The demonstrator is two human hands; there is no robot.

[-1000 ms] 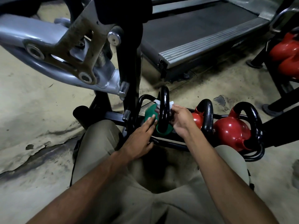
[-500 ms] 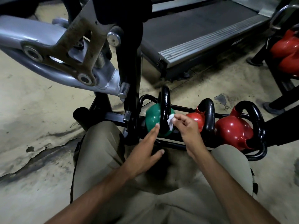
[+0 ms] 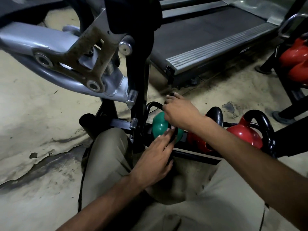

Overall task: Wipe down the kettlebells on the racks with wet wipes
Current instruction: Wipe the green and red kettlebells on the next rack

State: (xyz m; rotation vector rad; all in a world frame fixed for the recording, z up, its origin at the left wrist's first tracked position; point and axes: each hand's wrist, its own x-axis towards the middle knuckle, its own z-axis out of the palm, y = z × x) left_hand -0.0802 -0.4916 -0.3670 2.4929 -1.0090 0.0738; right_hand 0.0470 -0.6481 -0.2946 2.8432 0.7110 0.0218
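Right hand (image 3: 181, 112) grips the glossy, rounded green kettlebell (image 3: 158, 127) from above; left hand (image 3: 155, 157) lies flat against it.

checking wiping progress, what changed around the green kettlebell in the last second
The right hand rose from the right side of the green kettlebell to cover its top. The wipe it pinched is now out of sight, so whether it still holds it is unclear. The left hand stayed low, straight fingers touching the bell. The green and red kettlebells kept their places.
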